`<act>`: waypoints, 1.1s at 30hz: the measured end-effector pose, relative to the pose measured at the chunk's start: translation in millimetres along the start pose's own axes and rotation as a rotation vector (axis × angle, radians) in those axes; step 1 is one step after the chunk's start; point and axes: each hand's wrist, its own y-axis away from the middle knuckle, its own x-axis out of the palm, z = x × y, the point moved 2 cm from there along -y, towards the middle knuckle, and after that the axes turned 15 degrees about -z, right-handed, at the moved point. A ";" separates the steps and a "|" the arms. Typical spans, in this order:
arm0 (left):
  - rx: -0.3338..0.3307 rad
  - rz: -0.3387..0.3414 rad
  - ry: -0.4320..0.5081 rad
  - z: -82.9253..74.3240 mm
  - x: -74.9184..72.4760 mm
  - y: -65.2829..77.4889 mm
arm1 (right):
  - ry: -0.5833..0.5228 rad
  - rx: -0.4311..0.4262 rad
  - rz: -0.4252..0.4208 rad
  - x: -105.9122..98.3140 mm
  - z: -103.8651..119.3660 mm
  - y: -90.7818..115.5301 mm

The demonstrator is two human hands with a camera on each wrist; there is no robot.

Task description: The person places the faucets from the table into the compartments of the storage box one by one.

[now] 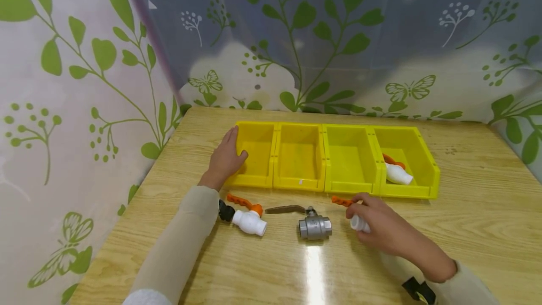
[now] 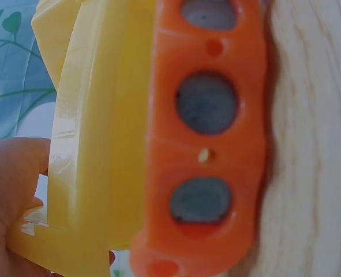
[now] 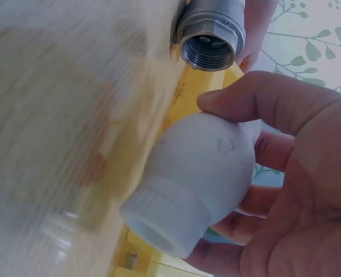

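My left hand holds the left side wall of the leftmost yellow bin, thumb over the rim on the inner side. My right hand grips a white plastic ball valve with an orange handle, over the table near the bins' front. Between the hands lies a metal ball valve with a brownish lever. Another white ball valve lies by my left forearm; its orange handle looms close in the left wrist view. A further white valve sits in the rightmost bin.
Two more yellow bins stand in the row between the end ones, all joined side by side on the wooden table. A leaf-patterned curtain hangs behind the table and along its left side.
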 end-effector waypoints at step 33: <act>0.007 0.004 -0.008 1.1 0.6 0.1 | 0.084 0.045 -0.169 -21.9 -1.8 -22.6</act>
